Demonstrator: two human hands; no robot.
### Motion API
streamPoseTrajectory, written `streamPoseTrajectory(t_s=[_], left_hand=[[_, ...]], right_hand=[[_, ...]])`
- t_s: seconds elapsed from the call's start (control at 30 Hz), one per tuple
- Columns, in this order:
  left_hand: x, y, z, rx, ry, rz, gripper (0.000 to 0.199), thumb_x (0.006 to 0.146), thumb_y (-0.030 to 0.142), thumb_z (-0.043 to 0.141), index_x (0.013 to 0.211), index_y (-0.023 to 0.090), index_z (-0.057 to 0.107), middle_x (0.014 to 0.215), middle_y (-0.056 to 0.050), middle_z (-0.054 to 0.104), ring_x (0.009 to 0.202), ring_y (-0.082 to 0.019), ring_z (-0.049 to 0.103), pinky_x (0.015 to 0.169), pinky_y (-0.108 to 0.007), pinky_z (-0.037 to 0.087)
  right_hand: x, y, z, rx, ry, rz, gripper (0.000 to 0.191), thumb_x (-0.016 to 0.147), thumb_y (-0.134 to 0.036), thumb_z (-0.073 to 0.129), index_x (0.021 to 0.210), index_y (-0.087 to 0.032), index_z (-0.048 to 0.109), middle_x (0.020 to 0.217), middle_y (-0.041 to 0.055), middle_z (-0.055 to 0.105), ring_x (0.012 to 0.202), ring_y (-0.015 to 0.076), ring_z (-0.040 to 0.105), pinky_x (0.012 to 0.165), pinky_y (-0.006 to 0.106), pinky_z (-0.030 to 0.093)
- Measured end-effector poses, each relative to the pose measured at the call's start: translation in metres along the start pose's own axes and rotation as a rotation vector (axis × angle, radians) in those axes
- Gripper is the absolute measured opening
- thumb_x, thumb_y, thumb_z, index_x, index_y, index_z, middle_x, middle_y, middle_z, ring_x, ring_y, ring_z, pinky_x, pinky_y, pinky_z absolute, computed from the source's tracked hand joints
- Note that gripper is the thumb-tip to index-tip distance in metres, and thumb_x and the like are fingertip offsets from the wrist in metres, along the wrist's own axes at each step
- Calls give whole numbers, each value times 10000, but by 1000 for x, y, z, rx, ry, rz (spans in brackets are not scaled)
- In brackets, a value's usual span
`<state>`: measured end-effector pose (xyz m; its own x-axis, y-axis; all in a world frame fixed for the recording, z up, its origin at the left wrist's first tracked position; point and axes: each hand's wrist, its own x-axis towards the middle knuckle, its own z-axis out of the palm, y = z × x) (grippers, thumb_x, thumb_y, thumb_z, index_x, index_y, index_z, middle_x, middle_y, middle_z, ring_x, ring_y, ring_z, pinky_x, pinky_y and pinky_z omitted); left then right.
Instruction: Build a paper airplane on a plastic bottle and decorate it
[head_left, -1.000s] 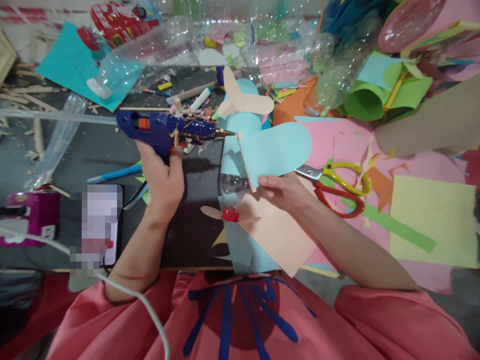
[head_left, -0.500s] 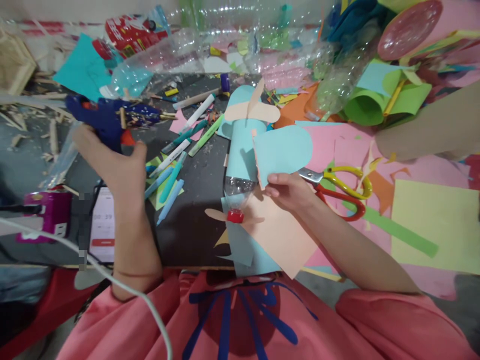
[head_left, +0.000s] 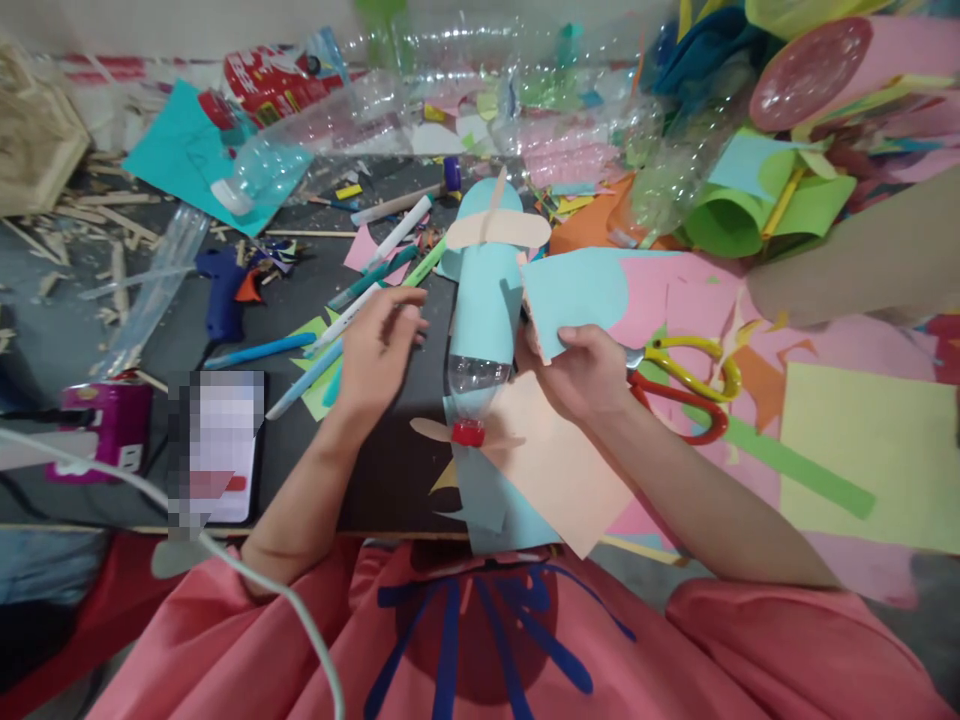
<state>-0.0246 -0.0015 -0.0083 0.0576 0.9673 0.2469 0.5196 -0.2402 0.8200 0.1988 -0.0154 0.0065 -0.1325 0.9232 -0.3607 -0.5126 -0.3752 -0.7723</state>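
Observation:
A light blue rounded paper piece (head_left: pixel 577 290) is pinched between the thumb and fingers of my right hand (head_left: pixel 589 370), its straight edge facing the bottle. My left hand (head_left: pixel 382 340) hovers left of the bottle, empty, with fingers loosely bent and apart. Between my hands lies a plastic bottle (head_left: pixel 484 310) wrapped in light blue paper, with a red cap (head_left: pixel 468 432) toward me. Peach paper blades stick out beside the cap. Crossed peach paper strips (head_left: pixel 499 228) sit at the bottle's far end. The blue glue gun (head_left: pixel 225 290) rests on the table, apart from my left hand.
Several markers (head_left: pixel 375 290) lie left of the bottle. Scissors (head_left: pixel 690 385) with yellow and red handles lie on paper at right. A phone (head_left: pixel 236 440) and a purple box (head_left: pixel 101 430) are at left. Clear bottles (head_left: pixel 352 110) line the back. Another person's arm (head_left: pixel 855 260) reaches in.
My left hand has let go of the glue gun, now down on the table, and moved right toward the bottle. The paper piece in my right hand has tilted and shifted slightly.

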Motion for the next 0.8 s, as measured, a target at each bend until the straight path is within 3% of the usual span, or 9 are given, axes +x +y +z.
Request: streamPoseTrajectory(t_s=[0.1, 0.2, 0.4, 0.63, 0.7, 0.8], left_hand=[[-9, 11, 18, -106, -123, 2, 484, 953, 570, 437, 1300, 250, 545, 1241, -100, 621, 742, -120, 660, 646, -259, 577], [-13, 9, 19, -125, -124, 10, 527, 936, 575, 473, 1383, 296, 485, 1266, -103, 591, 660, -89, 614, 588, -227, 553], [-14, 7, 13, 22, -34, 63, 478, 899, 591, 536, 1266, 296, 619, 1112, -76, 563, 673, -86, 560, 564, -205, 509], [-15, 10, 10, 113, -4, 88, 487, 912, 591, 521, 1248, 261, 647, 944, -29, 515, 661, -71, 496, 570, -197, 481], [-15, 11, 9, 132, -1, 105, 471, 922, 567, 523, 1253, 254, 646, 901, -19, 524, 650, -70, 479, 573, -189, 463], [-15, 12, 8, 122, -23, 137, 442, 928, 509, 548, 1259, 232, 646, 811, -5, 525, 647, -83, 474, 597, -199, 460]], right_hand=[[-1, 1, 3, 29, 65, 17, 171, 527, -257, 610, 641, -240, 483, 600, -34, 446, 624, 151, 466, 575, 315, 473], [-3, 3, 4, 36, 89, 78, 208, 488, -243, 637, 656, -238, 515, 624, -25, 510, 677, 172, 511, 573, 308, 450], [-3, 10, 5, 1, 3, 157, 233, 485, -263, 665, 701, -225, 588, 609, -28, 566, 644, 182, 557, 587, 331, 472], [-2, 11, 5, -5, -72, 176, 162, 526, -267, 678, 604, -239, 539, 634, 5, 635, 826, 256, 652, 718, 390, 521], [-2, 11, 5, -5, -49, 168, 155, 534, -269, 680, 608, -236, 548, 633, 3, 637, 830, 256, 653, 744, 400, 522], [-3, 11, 5, 14, 67, 88, 148, 537, -246, 678, 635, -227, 569, 609, -29, 610, 700, 186, 620, 697, 354, 515]])
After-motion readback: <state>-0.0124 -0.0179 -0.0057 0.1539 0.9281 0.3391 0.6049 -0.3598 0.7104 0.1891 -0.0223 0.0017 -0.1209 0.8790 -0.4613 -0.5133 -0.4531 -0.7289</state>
